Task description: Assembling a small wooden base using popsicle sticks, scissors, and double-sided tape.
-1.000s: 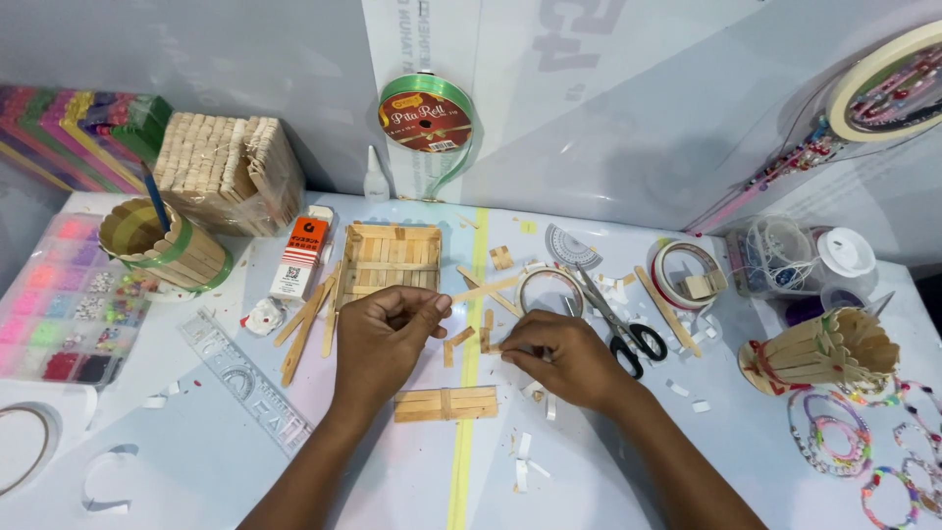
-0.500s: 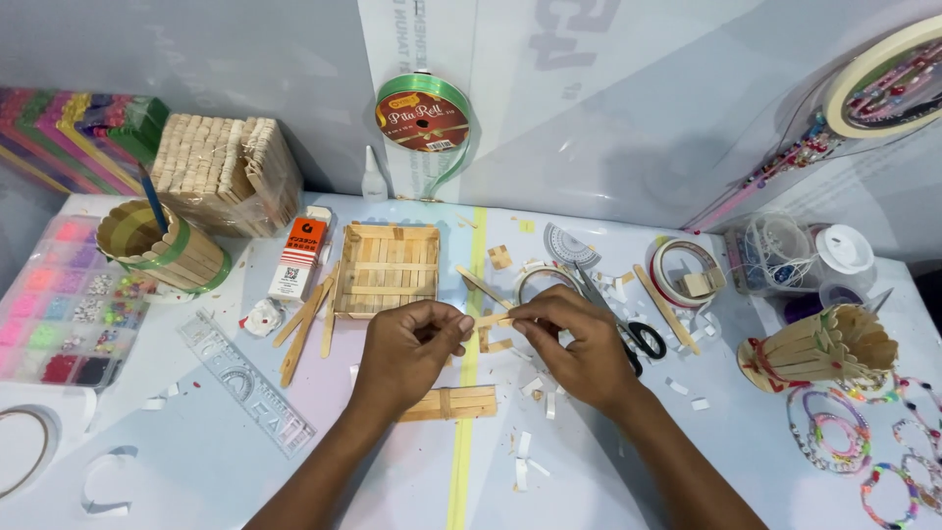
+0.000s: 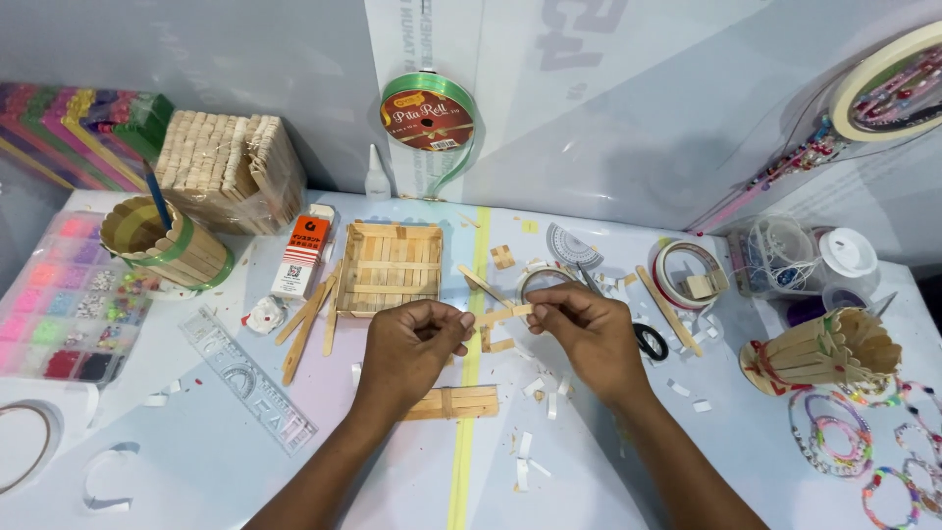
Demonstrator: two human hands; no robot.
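I hold a short, flat wooden craft stick (image 3: pixel 502 315) level above the white table (image 3: pixel 196 471), pinched at each end. My left hand (image 3: pixel 417 344) has its fingers curled tight, thumb and forefinger closed on the stick's left end; my right hand (image 3: pixel 584 329) grips the right end the same way, fingertips pressed together on the pale, smooth wood. Just beyond my knuckles lies a square tray of glued sticks (image 3: pixel 391 265), slatted and rough-edged. Below my left wrist rests a small flat panel of sticks (image 3: pixel 453 402) bound side by side. Loose sticks (image 3: pixel 306 316) lie left of the tray, near a clear plastic ruler (image 3: pixel 245 381). Black-handled scissors (image 3: pixel 648 341) sit just right of my right hand, and small white paper scraps (image 3: pixel 535 388) dot the tabletop around it.
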